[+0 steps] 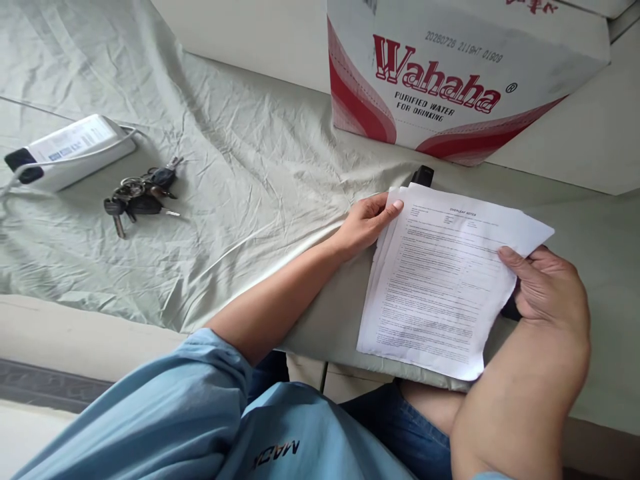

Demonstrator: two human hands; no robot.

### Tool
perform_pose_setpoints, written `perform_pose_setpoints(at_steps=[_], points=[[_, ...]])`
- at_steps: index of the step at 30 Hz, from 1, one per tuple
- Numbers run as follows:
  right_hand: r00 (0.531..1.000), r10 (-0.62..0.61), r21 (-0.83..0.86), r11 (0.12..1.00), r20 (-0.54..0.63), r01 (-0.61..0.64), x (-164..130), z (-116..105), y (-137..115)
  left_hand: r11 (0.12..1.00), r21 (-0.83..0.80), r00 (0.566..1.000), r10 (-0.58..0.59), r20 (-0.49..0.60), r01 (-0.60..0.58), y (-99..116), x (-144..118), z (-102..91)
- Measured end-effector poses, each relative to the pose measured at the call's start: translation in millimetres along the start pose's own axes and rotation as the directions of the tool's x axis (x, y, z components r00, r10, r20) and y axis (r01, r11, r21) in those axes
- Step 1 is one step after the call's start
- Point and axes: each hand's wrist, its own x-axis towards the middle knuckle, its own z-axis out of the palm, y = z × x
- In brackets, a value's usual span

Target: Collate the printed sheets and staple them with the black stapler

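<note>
Papers (440, 280) held in both our hands, lying on the cloth (225, 167) just in front of the box (450, 73).

Our left hand (367, 223) pinches the papers' upper left corner, thumb on top; our right hand (550, 287) grips their right edge, thumb over the sheet, fingers curled behind. A small black thing (423, 175) pokes out between papers and box, perhaps a clip; we cannot tell. Keys (140, 195) lie well left of the box on the wrinkled cloth, and a white power strip (70, 150) sits just beyond them, farther left.
</note>
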Motion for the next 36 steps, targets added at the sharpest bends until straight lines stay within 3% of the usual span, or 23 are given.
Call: perform_pose_setpoints(at_steps=[3, 9, 13, 21, 36], points=[[0.999, -0.049, -0.012, 0.999, 0.003, 0.049, 2.1, -2.4, 5.5, 0.994, -0.076, 0.995, -0.079, 0.055, 0.083, -0.7, -1.7, -0.2], [0.967, -0.198, -0.073, 0.979, -0.16, 0.189, 12.7, -4.8, 15.0, 0.971, -0.184, 0.987, -0.16, -0.026, 0.153, -13.7, 3.3, -2.9], [0.947, -0.266, -0.046, 0.964, -0.179, 0.262, 12.2, -5.7, 13.8, 0.962, -0.196, 0.981, -0.189, 0.036, 0.192, -16.6, 5.9, -8.3], [0.967, -0.232, -0.051, 0.972, -0.105, 0.228, 9.2, 3.3, 12.8, 0.948, -0.215, 0.971, -0.216, 0.106, 0.234, -14.4, 6.2, -10.5], [0.964, -0.258, -0.05, 0.966, -0.069, 0.255, 4.0, 17.4, 7.3, 0.936, -0.259, 0.971, -0.222, 0.091, 0.238, -13.8, 2.3, -7.4]])
